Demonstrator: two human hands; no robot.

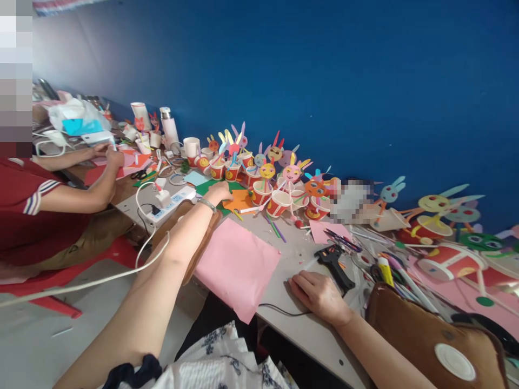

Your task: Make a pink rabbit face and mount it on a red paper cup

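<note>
My left hand [219, 193] is stretched out over the green paper [205, 187], beside a piece of orange paper [239, 201]. Its fingers point away from me and are mostly hidden, so I cannot see whether they hold anything. On the table, my right hand [318, 294] rests with its fingers curled; whatever may be inside them is hidden. Just beyond it lies a black glue gun [335, 265]. A pink sheet of paper [239, 265] lies between my arms and overhangs the table's front edge.
Paper cups with rabbit-faced figures [279, 202] line the blue wall. A white power strip [172, 205] with plugs and cables sits left. Scissors [343, 240] and a brown pouch [433, 329] are on the right. A person in a red shirt [52, 205] handles paper at left.
</note>
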